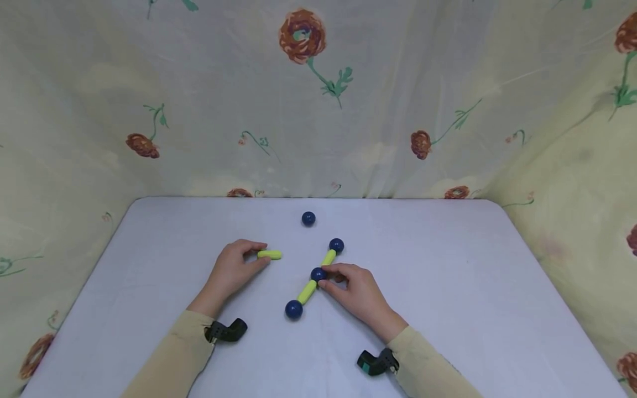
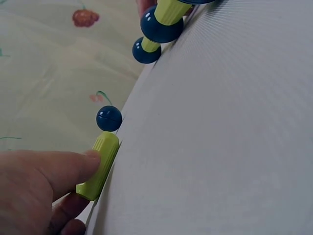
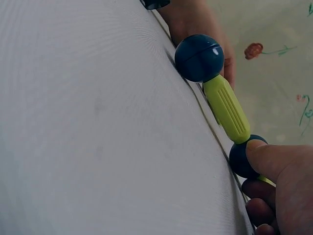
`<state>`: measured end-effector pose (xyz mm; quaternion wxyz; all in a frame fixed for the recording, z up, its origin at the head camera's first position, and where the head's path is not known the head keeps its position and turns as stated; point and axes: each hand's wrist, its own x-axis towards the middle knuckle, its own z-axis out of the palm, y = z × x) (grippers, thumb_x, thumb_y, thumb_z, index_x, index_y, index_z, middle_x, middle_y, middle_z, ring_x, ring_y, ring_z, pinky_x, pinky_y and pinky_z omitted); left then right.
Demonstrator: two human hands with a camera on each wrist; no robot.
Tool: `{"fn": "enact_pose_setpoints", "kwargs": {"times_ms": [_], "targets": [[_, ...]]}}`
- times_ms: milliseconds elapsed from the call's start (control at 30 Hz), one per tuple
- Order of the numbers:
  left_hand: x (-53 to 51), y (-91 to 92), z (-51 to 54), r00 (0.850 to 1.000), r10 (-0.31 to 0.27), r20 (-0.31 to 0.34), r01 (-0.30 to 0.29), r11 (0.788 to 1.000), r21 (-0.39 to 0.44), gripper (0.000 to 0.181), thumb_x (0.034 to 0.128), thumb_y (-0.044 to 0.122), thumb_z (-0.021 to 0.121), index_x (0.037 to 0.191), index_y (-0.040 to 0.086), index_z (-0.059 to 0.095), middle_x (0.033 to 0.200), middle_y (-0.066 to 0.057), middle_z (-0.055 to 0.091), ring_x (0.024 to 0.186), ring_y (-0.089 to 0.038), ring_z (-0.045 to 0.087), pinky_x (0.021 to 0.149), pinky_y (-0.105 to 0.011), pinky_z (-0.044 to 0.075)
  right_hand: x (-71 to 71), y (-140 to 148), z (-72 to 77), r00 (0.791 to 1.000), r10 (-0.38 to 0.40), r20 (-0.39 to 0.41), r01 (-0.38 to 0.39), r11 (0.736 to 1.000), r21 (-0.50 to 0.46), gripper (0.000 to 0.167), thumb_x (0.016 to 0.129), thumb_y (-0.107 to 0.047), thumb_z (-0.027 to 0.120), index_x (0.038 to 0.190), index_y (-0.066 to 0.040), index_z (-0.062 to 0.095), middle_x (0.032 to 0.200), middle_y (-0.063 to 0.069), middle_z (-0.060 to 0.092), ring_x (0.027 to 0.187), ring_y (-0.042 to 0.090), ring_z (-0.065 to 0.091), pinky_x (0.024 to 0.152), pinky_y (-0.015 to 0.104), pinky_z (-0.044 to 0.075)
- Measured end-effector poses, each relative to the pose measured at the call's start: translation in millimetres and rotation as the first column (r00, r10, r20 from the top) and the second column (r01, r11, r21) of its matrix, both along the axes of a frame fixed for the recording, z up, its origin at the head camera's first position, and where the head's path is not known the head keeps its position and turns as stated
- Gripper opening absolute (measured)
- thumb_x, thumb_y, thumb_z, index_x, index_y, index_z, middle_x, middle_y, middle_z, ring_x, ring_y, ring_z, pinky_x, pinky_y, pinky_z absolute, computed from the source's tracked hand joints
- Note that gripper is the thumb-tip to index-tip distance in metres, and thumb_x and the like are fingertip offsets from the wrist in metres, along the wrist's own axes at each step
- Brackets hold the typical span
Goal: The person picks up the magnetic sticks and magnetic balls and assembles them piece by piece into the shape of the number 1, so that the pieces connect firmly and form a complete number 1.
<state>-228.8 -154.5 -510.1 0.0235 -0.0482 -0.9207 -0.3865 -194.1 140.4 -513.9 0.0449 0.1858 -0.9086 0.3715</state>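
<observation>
Between thumb and fingers, my left hand [image 1: 238, 266] pinches a lime-green ribbed rod [image 1: 270, 254], low over the white table. My right hand [image 1: 359, 293] pinches the middle blue ball [image 1: 317, 274] of a straight chain. One green rod [image 1: 307, 292] joins that ball to a near blue ball [image 1: 293, 309]; another rod [image 1: 328, 257] joins it to a far blue ball [image 1: 337, 245]. In the right wrist view the near rod [image 3: 227, 108] meets the ball under my thumb. A loose blue ball [image 1: 308, 219] lies behind the chain, apart from it.
The white table [image 1: 448, 265] has a back edge close to a flowered curtain [image 1: 368, 110], which also hangs at both sides. Black wrist cameras [image 1: 226, 330] are strapped at both sleeves, near the tabletop.
</observation>
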Motion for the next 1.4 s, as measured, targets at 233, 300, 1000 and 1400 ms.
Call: {"fn": "enact_pose_setpoints", "kwargs": {"times_ms": [233, 300, 1000, 1400], "targets": [[-0.8, 1.1, -2.5, 0.999, -0.01, -0.037, 0.009, 0.999, -0.04, 0.027, 0.0884, 0.029, 0.077, 0.112, 0.016, 0.075, 0.112, -0.003, 0.068, 0.112, -0.027, 0.058, 0.098, -0.046, 0.042, -0.6, 2, -1.0, 1.0, -0.001, -0.004, 0.001, 1.0, -0.001, 0.028, 0.088, -0.032, 0.077, 0.114, -0.021, 0.074, 0.098, -0.014, 0.068, 0.085, 0.004, 0.06, 0.074, 0.029, 0.05], [-0.5, 1.4, -3.0, 0.999, -0.011, -0.045, 0.009, 0.999, -0.037, 0.026, 0.0883, 0.029, 0.077, 0.111, 0.016, 0.075, 0.111, -0.003, 0.068, 0.112, -0.028, 0.058, 0.097, -0.046, 0.042, -0.5, 2, -0.9, 1.0, -0.001, -0.003, 0.001, 1.0, -0.004, 0.028, 0.088, -0.032, 0.077, 0.114, -0.021, 0.074, 0.098, -0.014, 0.068, 0.085, 0.003, 0.06, 0.073, 0.029, 0.05], [9.8, -1.2, 4.8, 0.998, 0.045, 0.052, -0.048, 0.998, 0.049, 0.028, 0.0884, 0.034, 0.076, 0.111, 0.018, 0.072, 0.111, -0.001, 0.066, 0.102, -0.022, 0.059, 0.088, -0.041, 0.047, -0.1, 2, 1.2, 1.0, 0.006, 0.009, -0.006, 1.0, -0.002, 0.027, 0.088, -0.031, 0.077, 0.114, -0.022, 0.073, 0.097, -0.014, 0.068, 0.085, 0.004, 0.06, 0.074, 0.029, 0.05], [36.1, 1.8, 14.0, 0.993, 0.099, 0.06, -0.102, 0.993, 0.051, 0.028, 0.0884, 0.033, 0.076, 0.11, 0.015, 0.071, 0.101, 0.0, 0.066, 0.088, -0.019, 0.057, 0.072, -0.035, 0.046, -0.7, 2, -0.6, 1.0, 0.007, 0.003, -0.007, 1.0, -0.005, 0.027, 0.089, -0.032, 0.076, 0.114, -0.022, 0.073, 0.097, -0.015, 0.068, 0.084, 0.003, 0.06, 0.074, 0.028, 0.05]]}}
